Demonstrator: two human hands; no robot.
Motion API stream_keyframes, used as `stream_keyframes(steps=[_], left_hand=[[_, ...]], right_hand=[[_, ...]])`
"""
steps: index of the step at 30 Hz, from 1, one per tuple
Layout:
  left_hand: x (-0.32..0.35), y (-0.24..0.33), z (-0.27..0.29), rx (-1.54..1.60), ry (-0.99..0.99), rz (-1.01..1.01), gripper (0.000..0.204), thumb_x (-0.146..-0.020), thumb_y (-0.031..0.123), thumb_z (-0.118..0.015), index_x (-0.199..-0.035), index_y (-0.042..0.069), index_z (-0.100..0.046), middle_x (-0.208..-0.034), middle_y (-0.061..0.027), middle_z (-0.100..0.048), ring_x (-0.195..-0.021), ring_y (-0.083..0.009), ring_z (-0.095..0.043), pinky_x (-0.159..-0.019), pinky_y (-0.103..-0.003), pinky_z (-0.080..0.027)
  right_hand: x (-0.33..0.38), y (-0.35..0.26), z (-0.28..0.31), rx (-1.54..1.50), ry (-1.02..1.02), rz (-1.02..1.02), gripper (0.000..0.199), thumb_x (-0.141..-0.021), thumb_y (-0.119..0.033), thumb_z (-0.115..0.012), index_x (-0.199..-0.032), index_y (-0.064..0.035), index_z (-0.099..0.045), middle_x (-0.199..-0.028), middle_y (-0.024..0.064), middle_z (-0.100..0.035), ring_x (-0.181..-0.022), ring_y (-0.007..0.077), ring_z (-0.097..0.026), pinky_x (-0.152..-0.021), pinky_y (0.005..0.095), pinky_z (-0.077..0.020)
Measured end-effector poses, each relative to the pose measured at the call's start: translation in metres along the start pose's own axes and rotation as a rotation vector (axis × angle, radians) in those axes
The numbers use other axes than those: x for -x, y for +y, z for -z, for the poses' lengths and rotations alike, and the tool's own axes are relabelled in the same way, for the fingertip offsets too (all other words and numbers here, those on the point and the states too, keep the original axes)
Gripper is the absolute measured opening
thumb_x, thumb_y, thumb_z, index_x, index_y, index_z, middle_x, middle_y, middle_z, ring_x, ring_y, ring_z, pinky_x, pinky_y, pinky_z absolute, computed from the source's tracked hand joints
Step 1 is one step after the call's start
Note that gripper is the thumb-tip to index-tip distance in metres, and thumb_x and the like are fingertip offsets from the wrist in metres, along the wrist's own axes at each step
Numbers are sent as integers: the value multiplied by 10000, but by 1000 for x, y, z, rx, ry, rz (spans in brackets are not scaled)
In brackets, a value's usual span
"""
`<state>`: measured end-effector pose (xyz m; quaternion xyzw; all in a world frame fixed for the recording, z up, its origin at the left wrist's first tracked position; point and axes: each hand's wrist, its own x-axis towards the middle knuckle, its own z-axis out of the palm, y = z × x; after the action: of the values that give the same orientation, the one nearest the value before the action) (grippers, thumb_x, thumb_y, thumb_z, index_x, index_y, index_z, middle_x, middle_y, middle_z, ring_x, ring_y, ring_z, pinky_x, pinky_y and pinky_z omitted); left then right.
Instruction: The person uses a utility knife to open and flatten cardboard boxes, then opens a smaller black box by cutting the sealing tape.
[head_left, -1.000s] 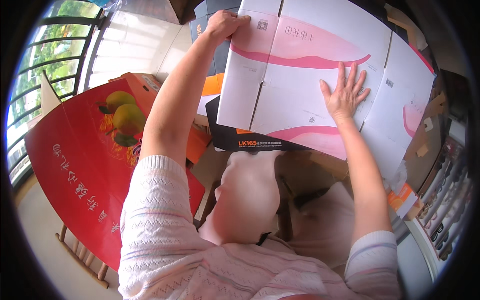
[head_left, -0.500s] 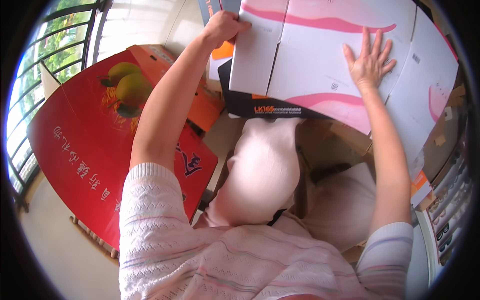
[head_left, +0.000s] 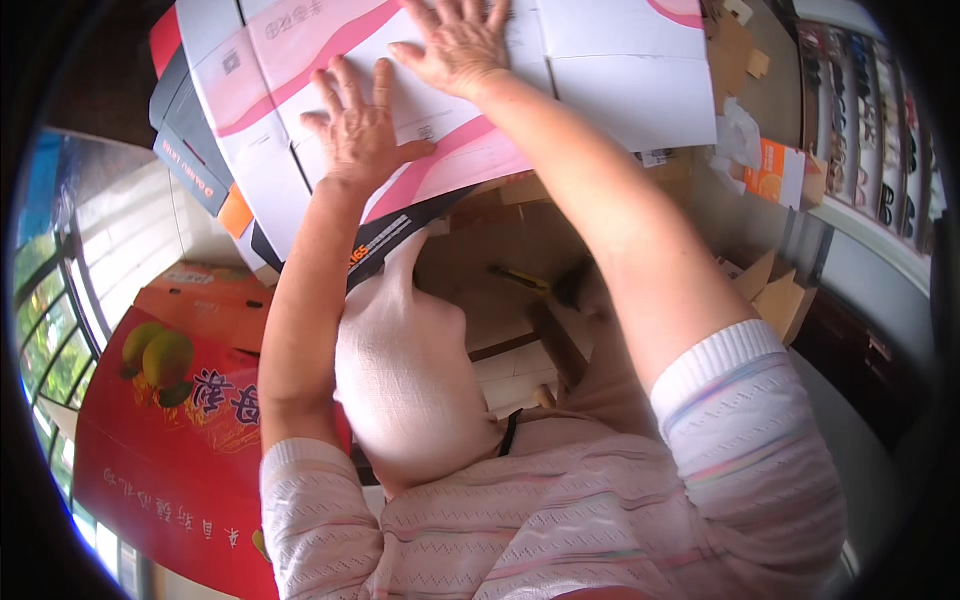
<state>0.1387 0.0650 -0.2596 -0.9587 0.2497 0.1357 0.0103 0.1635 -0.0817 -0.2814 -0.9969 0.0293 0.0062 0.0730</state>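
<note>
Flattened white carton sheet (head_left: 470, 90) with pink swoosh print, lying unfolded atop stacked flat cartons.

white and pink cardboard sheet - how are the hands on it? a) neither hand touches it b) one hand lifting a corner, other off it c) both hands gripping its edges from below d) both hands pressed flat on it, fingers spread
d: the left hand and the right hand both lie palm-down with spread fingers on the flat white and pink cardboard sheet.
</note>
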Motion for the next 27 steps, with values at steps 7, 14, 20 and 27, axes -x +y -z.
stream_keyframes(steps=[7, 14, 20, 27], left_hand=[[-8, 9, -4, 149, 65, -107, 1174, -511, 596, -752, -1409, 164, -131, -1409, -299, -43, -1290, -494, -75, -832, -669, -344], [-14, -25, -32, 69, 88, -71, 1209, -477, 599, -771, -1410, 184, -123, -1402, -305, -66, -1285, -487, -120, -916, -587, -343], [-17, 0, 15, 72, -39, -131, 947, -627, 393, -745, -1380, 160, -221, -1372, -231, -228, -1225, -421, -297, -955, -507, -346], [-18, -10, 64, 32, -122, -108, 816, -709, 384, -683, -1366, 105, -288, -1361, -262, -288, -1273, -376, -273, -1036, -435, -264]], right_hand=[[29, 46, 35, -163, -85, 110, 452, -781, -460, -509, -1148, -200, -550, -1295, 64, -440, -1269, 265, -294, -942, 619, -206], [287, 115, 168, -371, 255, -74, 188, -766, -108, -606, -947, -61, -629, -1073, 92, -598, -908, 230, -600, -779, 312, -480], [621, 217, 213, -304, 495, -1181, 199, -804, -156, -578, -976, -78, -640, -871, 75, -654, -792, 183, -620, -700, 276, -475], [789, 204, 125, -299, 312, -1600, 269, -743, -198, -576, -961, -54, -639, -927, 141, -639, -898, 306, -593, -795, 360, -464]])
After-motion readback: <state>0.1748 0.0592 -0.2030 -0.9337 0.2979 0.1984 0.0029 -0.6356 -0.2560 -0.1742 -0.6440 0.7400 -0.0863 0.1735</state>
